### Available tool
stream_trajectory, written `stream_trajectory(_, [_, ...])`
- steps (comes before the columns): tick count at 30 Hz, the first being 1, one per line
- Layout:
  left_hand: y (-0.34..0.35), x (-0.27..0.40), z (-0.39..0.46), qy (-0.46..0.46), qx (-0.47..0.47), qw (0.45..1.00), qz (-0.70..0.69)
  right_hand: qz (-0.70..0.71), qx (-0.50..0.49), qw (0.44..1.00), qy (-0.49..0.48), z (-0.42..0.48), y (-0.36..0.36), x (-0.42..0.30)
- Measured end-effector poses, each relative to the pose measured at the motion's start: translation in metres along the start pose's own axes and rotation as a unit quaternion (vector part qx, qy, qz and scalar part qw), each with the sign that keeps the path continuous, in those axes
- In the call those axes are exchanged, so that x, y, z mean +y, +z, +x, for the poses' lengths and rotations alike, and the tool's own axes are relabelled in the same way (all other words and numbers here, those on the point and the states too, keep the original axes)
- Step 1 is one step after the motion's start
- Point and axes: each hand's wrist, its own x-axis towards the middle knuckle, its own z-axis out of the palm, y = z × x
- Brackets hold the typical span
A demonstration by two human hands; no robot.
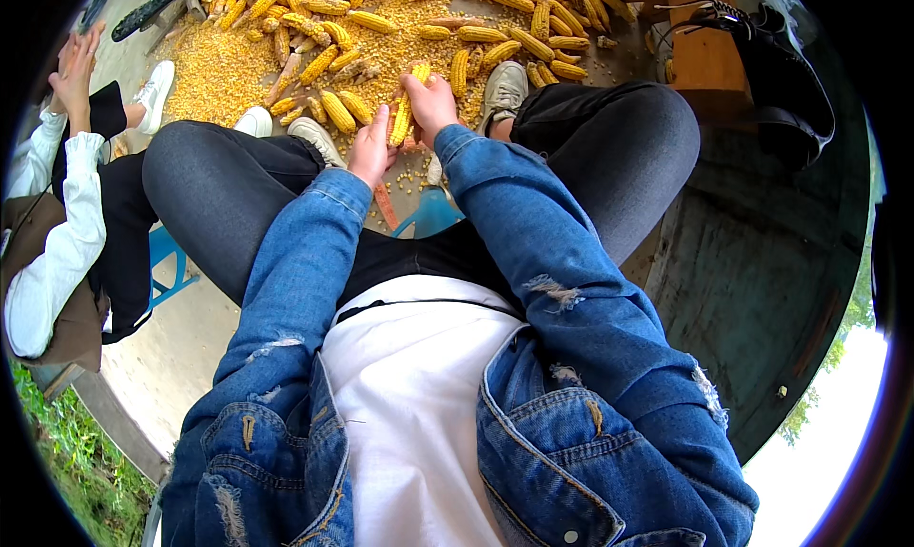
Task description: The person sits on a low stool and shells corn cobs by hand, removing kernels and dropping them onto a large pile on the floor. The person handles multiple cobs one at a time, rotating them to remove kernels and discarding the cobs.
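Between my two hands is a yellow ear of corn (402,118), held upright in the picture above the floor. My right hand (433,104) grips its upper part from the right. My left hand (372,149) is at its lower left side, the thumb pointing up along it; its fingers are partly hidden. Below the hands lies a reddish corn cob (385,206) on the floor among scattered kernels. Beyond them spreads a pile of loose kernels (214,65), with many ears of corn (532,43) lying on and around it.
At the left sits another person (53,247) in a white-sleeved top, hands raised apart from mine. Part of a blue plastic stool (168,261) shows beside them. A wooden box-like piece (710,61) stands at the upper right, with a black bag (782,83) by it. My shoes flank the corn.
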Motion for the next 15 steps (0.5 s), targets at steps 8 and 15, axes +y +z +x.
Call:
stream_trajectory(8, [0.021,0.014,-0.01,-0.014,0.051,0.998,-0.032,-0.107,-0.065,0.99,-0.057,-0.001,0.004,0.004])
stream_trajectory(15, [0.013,0.023,-0.015,-0.064,-0.004,0.993,-0.097,-0.002,-0.099,0.992,0.082,-0.011,0.001,-0.013])
